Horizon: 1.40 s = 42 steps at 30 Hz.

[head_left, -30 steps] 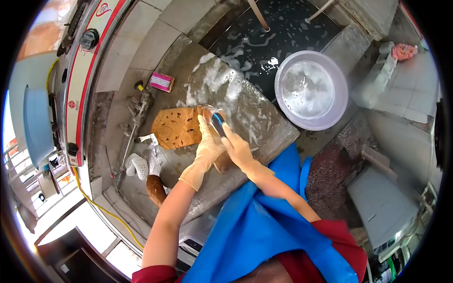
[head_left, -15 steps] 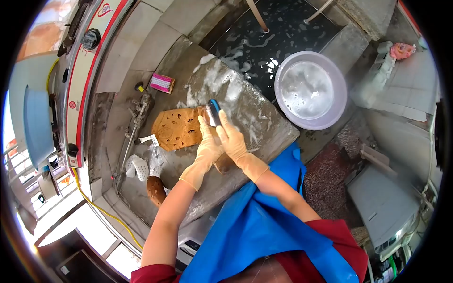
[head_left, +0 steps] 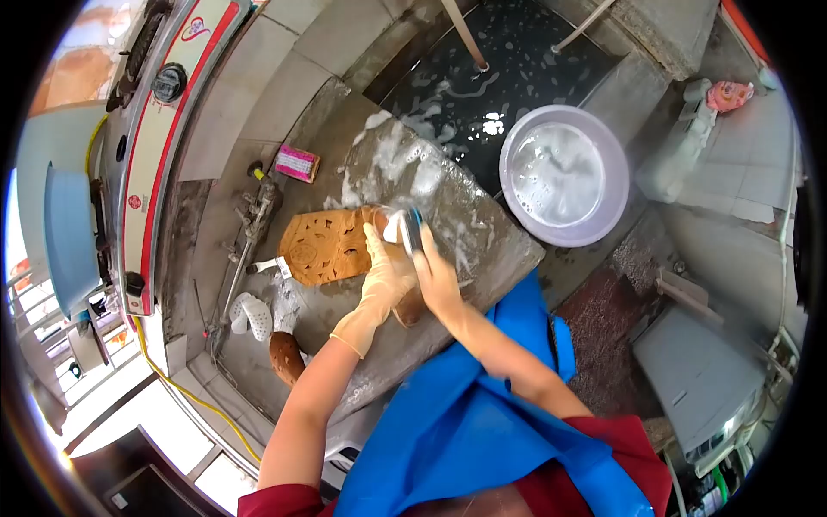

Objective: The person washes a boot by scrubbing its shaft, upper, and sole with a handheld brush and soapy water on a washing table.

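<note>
A tan boot (head_left: pixel 323 246) with a cut-out pattern on its shaft lies on the wet stone slab (head_left: pixel 487 250). My left hand (head_left: pixel 385 280), in a pale yellow rubber glove, holds the boot around its ankle and hides part of it. The brown toe (head_left: pixel 409 308) shows below that hand. In my right hand (head_left: pixel 438 280), gloved the same way, is a scrub brush (head_left: pixel 410 228) with a dark back, tilted up against the heel end of the boot. White foam shows beside the brush.
A lilac basin (head_left: pixel 610 172) of soapy water stands at the right, by a dark water tank (head_left: pixel 517 52). A pink sponge (head_left: pixel 297 163), tap (head_left: pixel 256 207), white perforated shoe inserts (head_left: pixel 250 316) and a brown shoe-like item (head_left: pixel 285 358) are at the left. Suds streak the slab.
My right hand and the brush have moved a little right and down, and the brush has turned more upright. My left hand stays on the boot.
</note>
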Available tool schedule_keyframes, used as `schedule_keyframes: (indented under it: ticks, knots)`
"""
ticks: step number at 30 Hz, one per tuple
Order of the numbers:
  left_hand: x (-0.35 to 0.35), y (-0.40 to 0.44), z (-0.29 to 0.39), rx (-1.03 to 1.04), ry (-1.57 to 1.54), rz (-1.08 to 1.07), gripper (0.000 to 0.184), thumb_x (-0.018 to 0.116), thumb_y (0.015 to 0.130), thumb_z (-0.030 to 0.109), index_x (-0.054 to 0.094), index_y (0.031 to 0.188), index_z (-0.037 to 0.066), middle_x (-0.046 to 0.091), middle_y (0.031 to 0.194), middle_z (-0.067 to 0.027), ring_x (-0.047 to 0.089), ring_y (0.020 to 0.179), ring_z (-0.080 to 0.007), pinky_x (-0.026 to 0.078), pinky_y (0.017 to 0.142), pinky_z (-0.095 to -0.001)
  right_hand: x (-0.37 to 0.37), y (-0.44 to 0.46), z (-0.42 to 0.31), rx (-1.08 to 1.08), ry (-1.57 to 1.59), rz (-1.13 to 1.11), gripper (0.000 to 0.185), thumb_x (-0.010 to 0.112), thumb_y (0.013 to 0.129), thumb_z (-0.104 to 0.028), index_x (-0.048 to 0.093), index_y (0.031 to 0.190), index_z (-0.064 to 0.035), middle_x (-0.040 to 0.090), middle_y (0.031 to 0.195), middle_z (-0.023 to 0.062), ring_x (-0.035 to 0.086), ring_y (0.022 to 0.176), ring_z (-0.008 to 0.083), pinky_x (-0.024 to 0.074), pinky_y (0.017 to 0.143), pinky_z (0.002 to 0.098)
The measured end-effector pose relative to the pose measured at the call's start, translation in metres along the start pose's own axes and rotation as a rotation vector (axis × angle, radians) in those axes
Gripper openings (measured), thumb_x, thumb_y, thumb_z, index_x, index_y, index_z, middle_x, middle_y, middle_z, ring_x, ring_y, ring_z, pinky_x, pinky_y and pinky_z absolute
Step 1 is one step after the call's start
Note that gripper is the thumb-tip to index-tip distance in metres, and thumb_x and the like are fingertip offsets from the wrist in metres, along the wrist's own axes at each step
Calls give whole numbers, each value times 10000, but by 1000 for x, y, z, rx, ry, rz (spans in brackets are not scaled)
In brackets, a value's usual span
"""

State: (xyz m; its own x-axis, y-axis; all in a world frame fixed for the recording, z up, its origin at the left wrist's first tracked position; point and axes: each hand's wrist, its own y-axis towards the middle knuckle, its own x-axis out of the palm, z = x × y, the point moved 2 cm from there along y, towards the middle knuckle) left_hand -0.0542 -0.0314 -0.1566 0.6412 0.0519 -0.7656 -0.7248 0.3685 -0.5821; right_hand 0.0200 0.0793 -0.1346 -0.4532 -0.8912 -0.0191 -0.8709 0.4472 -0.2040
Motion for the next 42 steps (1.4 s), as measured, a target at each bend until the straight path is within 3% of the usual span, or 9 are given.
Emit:
schedule_keyframes:
  ticks: [3,6,10,13,21,24,38,39,42]
  knots:
    - [-21,-10,12,-173,-222,-130,1119,728,813,376,-144,1499,229,429,1461,-134,378,1364,-299,157,1144,-497,-14,54,-51,469,-55,-209,530,515,986,-125,350,1484,-49,517,1381,244,525,1281,308,390,1054,311]
    - [21,4,-15,69,149,96,972,670,862,403,-25,1520,237,440,1463,-83,349,1382,-298,62,1152,-573,-9,-22,20,-63,-141,39,539,491,995,-135,317,1496,-42,471,1438,222,479,1328,296,369,1078,292]
    - [-17,-14,9,-33,-59,-214,695,552,939,456,239,1528,262,414,1493,-6,245,1442,-284,-31,1101,-746,1,39,-21,197,-9,11,512,493,1004,-208,361,1483,-83,546,1323,263,568,1215,321,428,992,328]
    - [-10,-12,4,-234,-688,-58,687,548,940,453,245,1525,260,404,1501,6,219,1454,-280,-65,1100,-742,-4,15,-7,216,74,43,520,499,1006,-227,352,1489,-104,534,1334,271,568,1216,323,424,1003,343]
    - [-34,-23,15,-291,-340,-113,1389,832,719,220,-338,1468,230,496,1387,-227,608,1117,-339,460,984,-384,-2,32,-13,267,78,-63,535,449,1017,-188,296,1507,-37,473,1444,208,486,1313,287,332,1094,295]
    - [-12,-9,3,-205,-244,24,1383,826,732,223,-349,1461,212,540,1334,-222,614,1104,-318,464,976,-382,3,-29,25,-109,-174,149,524,464,1008,-204,326,1505,-110,587,1257,282,618,1111,321,460,940,360]
    - [-45,-25,26,-258,-325,-52,1382,842,702,194,-292,1492,207,495,1388,-262,578,1178,-358,450,996,-370,-97,28,-52,172,-243,31,530,499,1010,-221,348,1488,-48,390,1512,185,360,1413,270,282,1152,327]
    - [-44,-25,26,-252,-336,-51,1382,844,703,186,-289,1494,211,485,1397,-262,570,1191,-357,444,1005,-369,-121,48,-52,-106,-596,167,557,499,1003,-228,320,1497,-44,419,1474,231,429,1361,334,332,1126,366]
    - [-43,-24,25,-274,-339,-60,1379,847,706,156,-281,1498,228,457,1424,-260,546,1222,-350,427,1027,-364,-186,92,-58,367,-884,115,604,477,994,-292,237,1535,-177,642,1058,276,635,968,424,472,873,514]
